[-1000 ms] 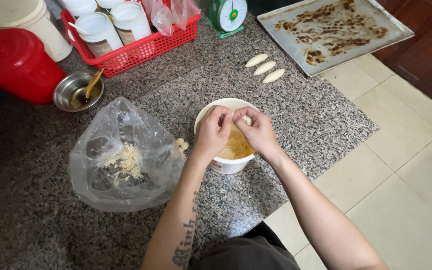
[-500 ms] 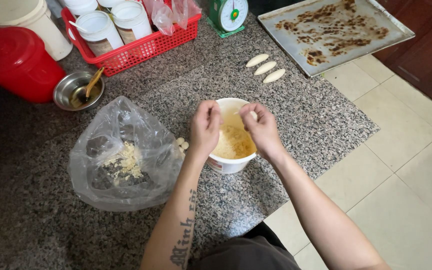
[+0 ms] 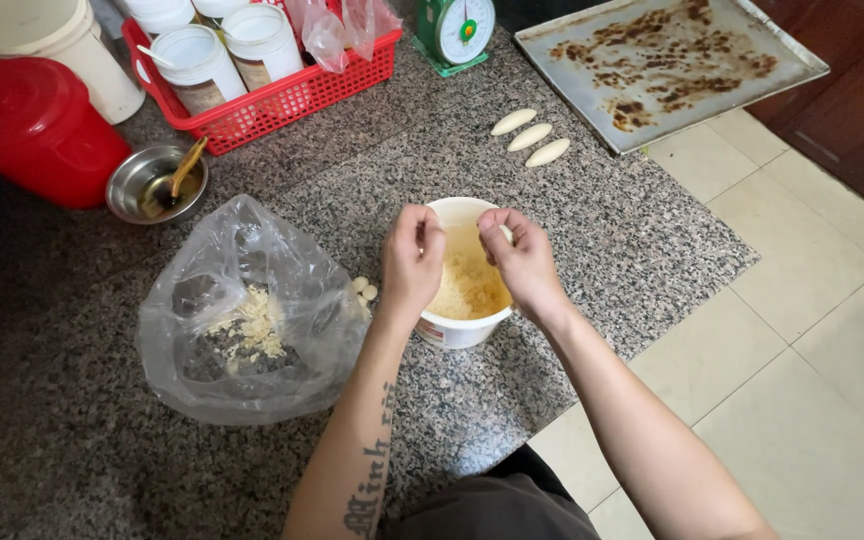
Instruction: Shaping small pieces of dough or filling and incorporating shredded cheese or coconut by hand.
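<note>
A white bowl (image 3: 462, 330) of yellow crumbly filling stands on the granite slab (image 3: 592, 230). Both my hands hover over it, a little apart. My left hand (image 3: 412, 262) has its fingers curled in above the bowl's left rim; what they pinch is hidden. My right hand (image 3: 524, 262) is over the right rim, with a small pale dough piece (image 3: 505, 232) pinched in its fingertips. Two small dough lumps (image 3: 364, 290) lie just left of the bowl.
A clear plastic bag (image 3: 252, 320) holding pale shreds sits left of the bowl. Three shaped dough pieces (image 3: 530, 137) lie near a stained baking tray (image 3: 672, 60). Behind are a red basket (image 3: 262, 100) of jars, a green scale (image 3: 457, 30), a metal bowl (image 3: 157, 185) and a red bucket (image 3: 32, 125).
My hands were pressed together low in the bowl; they have lifted and moved apart above its rim.
</note>
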